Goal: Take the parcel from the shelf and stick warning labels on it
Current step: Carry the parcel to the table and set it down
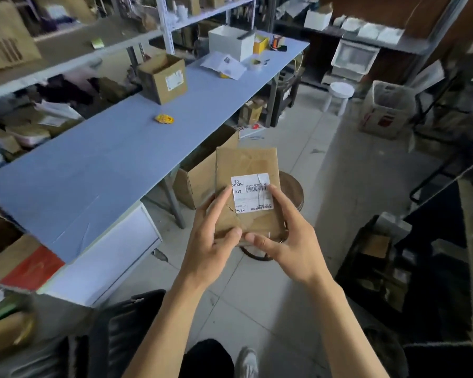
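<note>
The parcel (247, 186) is in the air in front of you, its long axis pointing away, above the floor and right of the blue surface (99, 165). Your left hand (213, 236) and right hand (287, 236) hold its near end, fingers (277, 199) closed on it. The yellow labels (164, 119) lie on the surface, far to your left.

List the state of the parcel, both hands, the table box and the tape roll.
Parcel: held in mid-air, white label facing up.
Left hand: gripping the parcel.
Right hand: gripping the parcel.
Cardboard box: on the table, flaps open.
Tape roll: lying flat.
</note>
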Demonstrator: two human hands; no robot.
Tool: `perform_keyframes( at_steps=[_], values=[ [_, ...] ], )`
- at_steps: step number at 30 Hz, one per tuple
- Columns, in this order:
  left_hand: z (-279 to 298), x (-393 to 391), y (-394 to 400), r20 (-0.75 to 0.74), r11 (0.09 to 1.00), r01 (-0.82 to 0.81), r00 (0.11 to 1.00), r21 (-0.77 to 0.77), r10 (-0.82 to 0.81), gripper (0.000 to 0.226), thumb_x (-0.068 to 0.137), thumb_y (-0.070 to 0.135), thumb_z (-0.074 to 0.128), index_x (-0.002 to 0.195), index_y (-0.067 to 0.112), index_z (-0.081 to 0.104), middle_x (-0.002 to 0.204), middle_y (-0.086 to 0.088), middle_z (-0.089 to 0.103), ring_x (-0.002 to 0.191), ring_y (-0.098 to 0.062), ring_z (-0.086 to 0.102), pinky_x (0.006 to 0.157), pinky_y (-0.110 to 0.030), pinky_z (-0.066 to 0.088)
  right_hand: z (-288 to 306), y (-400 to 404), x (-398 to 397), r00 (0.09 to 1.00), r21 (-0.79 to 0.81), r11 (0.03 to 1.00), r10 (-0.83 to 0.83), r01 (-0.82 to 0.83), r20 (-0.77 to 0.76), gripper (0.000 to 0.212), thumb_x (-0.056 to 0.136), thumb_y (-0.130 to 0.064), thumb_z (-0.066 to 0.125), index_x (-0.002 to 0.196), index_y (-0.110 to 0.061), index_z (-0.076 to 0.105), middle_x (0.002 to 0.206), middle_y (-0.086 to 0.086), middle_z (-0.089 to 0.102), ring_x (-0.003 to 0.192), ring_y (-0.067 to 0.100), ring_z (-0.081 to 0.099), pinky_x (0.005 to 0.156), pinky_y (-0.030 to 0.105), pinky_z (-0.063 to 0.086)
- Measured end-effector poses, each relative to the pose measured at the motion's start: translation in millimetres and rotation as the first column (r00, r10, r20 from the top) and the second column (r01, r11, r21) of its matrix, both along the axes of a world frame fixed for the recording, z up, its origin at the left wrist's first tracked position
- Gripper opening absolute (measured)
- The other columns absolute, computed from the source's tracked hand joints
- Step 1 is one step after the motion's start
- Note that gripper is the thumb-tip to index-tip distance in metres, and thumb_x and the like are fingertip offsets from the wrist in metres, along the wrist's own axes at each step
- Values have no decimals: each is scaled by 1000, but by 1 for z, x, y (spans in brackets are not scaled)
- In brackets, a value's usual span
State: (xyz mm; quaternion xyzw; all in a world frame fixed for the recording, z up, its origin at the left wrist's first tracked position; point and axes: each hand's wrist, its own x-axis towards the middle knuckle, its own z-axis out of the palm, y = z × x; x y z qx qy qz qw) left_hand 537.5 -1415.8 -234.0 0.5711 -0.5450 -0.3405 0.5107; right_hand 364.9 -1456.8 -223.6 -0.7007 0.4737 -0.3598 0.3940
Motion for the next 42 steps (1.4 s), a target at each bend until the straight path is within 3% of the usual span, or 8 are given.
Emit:
perform_keyframes(
  at_steps=[6,13,15,18,21,27,31,42],
  values=[
    [-2,28,-96,3,995,-100,995,25,100,69,89,-10,53,146,26,42,150,1,34,128,19,37,89,1,41,-7,-115,36,993,44,992,119,-120,19,90,69,-45,84,145,-42,35,146,-17,47,134,4,45,110,36,43],
    [-18,102,-208,53,975,-216,975,53,214,63,83,15,51,140,41,47,149,5,35,139,3,33,98,-2,36,-17,-245,118,970,82,967,241,-243,31,89,69,-40,85,143,-46,35,143,-19,50,131,0,48,107,36,45],
    [-15,124,-233,45,967,-241,970,83,238,62,83,17,51,139,44,47,148,7,35,134,8,37,95,-1,38,-16,-276,142,965,93,960,261,-263,30,89,70,-43,84,143,-47,34,144,-20,50,131,0,48,107,36,45],
    [-11,156,-277,60,958,-277,960,79,273,62,83,17,51,140,41,46,147,6,36,126,16,41,90,1,39,-12,-323,177,955,84,952,295,-296,22,87,71,-42,83,144,-47,34,142,-22,50,128,-3,48,105,29,46],
    [-6,178,-316,66,945,-316,948,90,311,61,83,18,51,140,38,46,148,6,37,130,11,40,94,-1,39,-8,-366,204,943,92,939,329,-332,44,86,73,-37,83,144,-45,35,142,-21,50,128,-4,48,104,23,45],
    [-5,218,-395,58,926,-373,927,61,370,59,90,5,53,141,35,47,148,3,36,123,19,42,86,-1,44,-15,-458,251,919,89,915,387,-393,75,87,73,-32,84,144,-44,36,144,-19,49,131,-1,47,106,30,46],
    [-6,239,-446,54,893,-445,895,65,443,60,90,8,51,140,40,46,150,4,35,124,19,42,87,-2,44,-18,-519,281,892,95,888,440,-449,103,87,72,-33,85,143,-44,37,142,-18,52,130,5,49,104,39,49],
    [-27,314,-515,51,746,-652,757,133,652,58,89,1,57,135,37,51,148,7,39,124,16,42,82,-1,45,-40,-613,383,791,189,770,608,-610,78,85,73,-33,85,140,-50,37,135,-25,55,120,4,58,86,25,56]
  ],
)
